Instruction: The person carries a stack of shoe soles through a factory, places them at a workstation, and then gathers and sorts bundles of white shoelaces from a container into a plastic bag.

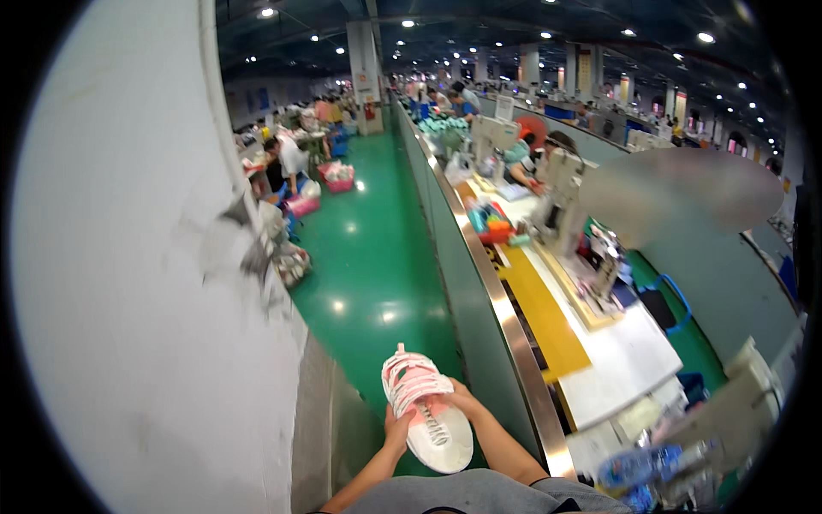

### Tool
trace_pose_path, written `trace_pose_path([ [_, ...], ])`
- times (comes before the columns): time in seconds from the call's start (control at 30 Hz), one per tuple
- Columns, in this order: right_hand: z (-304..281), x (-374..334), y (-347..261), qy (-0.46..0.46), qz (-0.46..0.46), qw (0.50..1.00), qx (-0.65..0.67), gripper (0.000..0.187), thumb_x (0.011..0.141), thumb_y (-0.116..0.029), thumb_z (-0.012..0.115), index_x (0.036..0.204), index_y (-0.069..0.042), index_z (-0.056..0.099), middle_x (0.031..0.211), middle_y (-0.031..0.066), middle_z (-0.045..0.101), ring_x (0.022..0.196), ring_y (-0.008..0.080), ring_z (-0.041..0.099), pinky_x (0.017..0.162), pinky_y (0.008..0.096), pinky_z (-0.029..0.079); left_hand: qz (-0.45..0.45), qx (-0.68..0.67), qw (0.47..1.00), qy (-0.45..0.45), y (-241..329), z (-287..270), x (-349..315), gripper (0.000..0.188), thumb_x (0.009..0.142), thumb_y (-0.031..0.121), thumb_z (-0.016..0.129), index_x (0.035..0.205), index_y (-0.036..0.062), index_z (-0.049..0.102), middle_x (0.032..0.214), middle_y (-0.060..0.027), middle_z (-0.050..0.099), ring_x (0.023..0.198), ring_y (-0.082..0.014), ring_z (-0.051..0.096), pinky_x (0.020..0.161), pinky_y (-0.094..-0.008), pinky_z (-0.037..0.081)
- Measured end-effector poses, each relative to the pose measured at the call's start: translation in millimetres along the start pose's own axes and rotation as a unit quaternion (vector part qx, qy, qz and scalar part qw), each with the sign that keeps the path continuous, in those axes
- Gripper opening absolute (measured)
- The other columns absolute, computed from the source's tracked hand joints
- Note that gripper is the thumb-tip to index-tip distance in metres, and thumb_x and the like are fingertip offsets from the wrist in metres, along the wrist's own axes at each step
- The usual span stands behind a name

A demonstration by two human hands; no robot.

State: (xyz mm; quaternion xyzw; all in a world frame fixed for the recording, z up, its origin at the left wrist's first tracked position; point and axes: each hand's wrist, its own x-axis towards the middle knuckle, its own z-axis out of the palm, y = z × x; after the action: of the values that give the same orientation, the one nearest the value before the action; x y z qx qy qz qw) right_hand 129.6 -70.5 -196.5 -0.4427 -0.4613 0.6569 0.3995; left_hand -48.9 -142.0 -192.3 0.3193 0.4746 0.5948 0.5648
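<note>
A white and pink shoe is held between my two hands, low in the middle of the view. Its rounded white toe end points toward me, with a row of slots along the middle. White straps or laces cross the pink part, and a small tab sticks up at the far end. My left hand grips the left side, fingers partly hidden by the shoe. On the opposite side, my right hand closes around the edge near the straps.
A white wall rises at left. Along the right runs a partition with a metal rail; beyond it stand a white worktable, a sewing machine and plastic bottles. Pink baskets and people line the green aisle.
</note>
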Motion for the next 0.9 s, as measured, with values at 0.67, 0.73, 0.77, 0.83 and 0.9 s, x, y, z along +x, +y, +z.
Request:
trace_pose_path([
  [0.67, 29.5, 579.8, -157.7, -0.087, -0.236, 0.706, -0.662, 0.092, 0.061, -0.030, 0.076, 0.139, -0.020, 0.029, 0.144, 0.0138, 0.028, 0.134, 0.0350, 0.024, 0.102, 0.0642, 0.020, -0.086, 0.563, 0.820, 0.048, 123.0, -14.6, 586.1, 0.062, 0.076, 0.023, 0.059, 0.133, 0.0110, 0.037, 0.099, -0.0173, 0.064, 0.090, -0.0322, 0.063, 0.075, -0.0400, 0.050],
  [0.73, -5.8, 674.8, -102.1, -0.064, -0.263, 0.697, -0.664, 0.090, 0.060, -0.030, 0.077, 0.138, -0.020, 0.032, 0.144, 0.0131, 0.029, 0.135, 0.0348, 0.024, 0.102, 0.0639, 0.020, 0.015, 0.648, 0.760, -0.042, 81.5, -16.4, 679.4, 0.065, 0.075, 0.033, 0.055, 0.134, 0.0139, 0.035, 0.096, -0.0212, 0.064, 0.087, -0.0388, 0.062, 0.076, -0.0462, 0.049],
  [0.77, -10.0, 709.1, -107.3, -0.052, -0.285, 0.689, -0.665, 0.089, 0.059, -0.029, 0.077, 0.137, -0.021, 0.035, 0.144, 0.0124, 0.029, 0.135, 0.0346, 0.023, 0.103, 0.0637, 0.020, 0.013, 0.652, 0.758, -0.039, 81.6, -10.6, 711.4, 0.065, 0.075, 0.033, 0.055, 0.134, 0.0139, 0.035, 0.096, -0.0212, 0.064, 0.087, -0.0388, 0.062, 0.076, -0.0462, 0.049],
  [0.83, -16.2, 749.1, -140.5, -0.098, -0.247, 0.701, -0.662, 0.083, 0.061, -0.031, 0.075, 0.135, -0.020, 0.039, 0.142, 0.0129, 0.033, 0.135, 0.0332, 0.024, 0.103, 0.0641, 0.020, 0.025, 0.657, 0.744, -0.120, 84.2, -8.2, 771.0, 0.066, 0.076, 0.029, 0.054, 0.137, 0.0141, 0.032, 0.098, -0.0199, 0.064, 0.085, -0.0396, 0.062, 0.075, -0.0484, 0.049],
  [0.9, -16.7, 783.3, -189.8, -0.134, -0.200, 0.612, -0.753, 0.077, 0.063, -0.033, 0.072, 0.133, -0.020, 0.041, 0.141, 0.0132, 0.034, 0.134, 0.0327, 0.025, 0.102, 0.0658, 0.019, -0.009, 0.661, 0.735, -0.150, 90.6, -10.4, 835.7, 0.065, 0.076, 0.029, 0.054, 0.136, 0.0142, 0.034, 0.102, -0.0192, 0.064, 0.088, -0.0386, 0.062, 0.077, -0.0474, 0.049],
])
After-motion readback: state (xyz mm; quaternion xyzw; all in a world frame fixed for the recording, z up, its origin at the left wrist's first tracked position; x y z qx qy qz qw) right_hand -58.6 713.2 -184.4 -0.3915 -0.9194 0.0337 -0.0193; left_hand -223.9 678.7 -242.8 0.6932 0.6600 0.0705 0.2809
